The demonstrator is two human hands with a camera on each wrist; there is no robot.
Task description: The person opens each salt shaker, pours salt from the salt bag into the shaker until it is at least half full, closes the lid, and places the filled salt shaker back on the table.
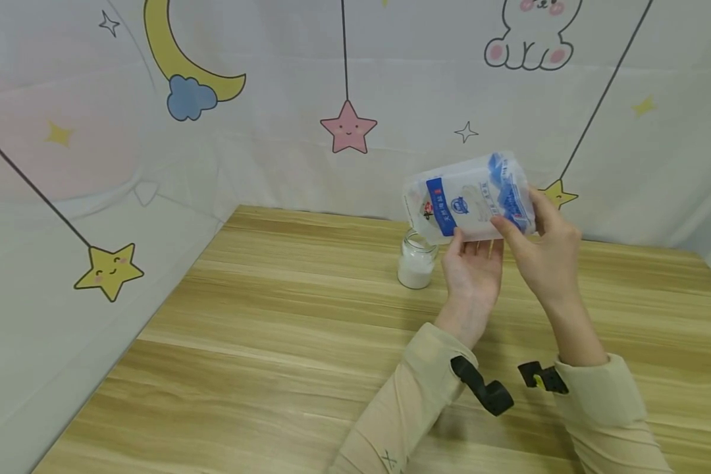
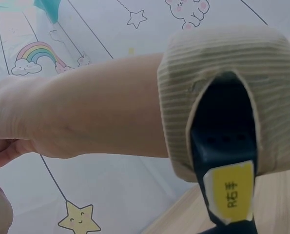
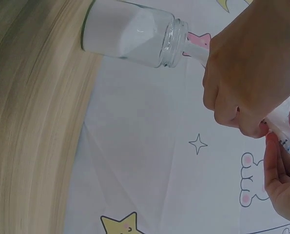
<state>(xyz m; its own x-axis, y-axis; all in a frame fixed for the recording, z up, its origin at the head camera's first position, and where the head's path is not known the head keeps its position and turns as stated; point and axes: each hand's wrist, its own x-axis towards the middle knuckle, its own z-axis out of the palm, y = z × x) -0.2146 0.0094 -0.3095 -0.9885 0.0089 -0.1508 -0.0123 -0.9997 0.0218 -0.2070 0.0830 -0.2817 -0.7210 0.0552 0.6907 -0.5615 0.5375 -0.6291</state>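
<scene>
A white-and-blue plastic salt bag [image 1: 471,197] is held up, tilted, its left end low over an open glass jar [image 1: 417,260]. White grains fill much of the jar; in the right wrist view the jar [image 3: 135,34] appears sideways, with a white corner of the bag at its mouth. From below, my left hand [image 1: 473,276] holds the bag's lower edge, thumb in front. My right hand [image 1: 548,253] grips the bag's right end, its thumb across the printed front. In the left wrist view, the right forearm [image 2: 101,107] blocks most of the bag.
The jar stands on a wood-grain table [image 1: 261,316], near its back edge. Behind rises a pale cloth backdrop [image 1: 272,171] printed with stars, a moon and animals. Black straps [image 1: 482,388] sit on both wrists over beige sleeves [image 1: 610,401].
</scene>
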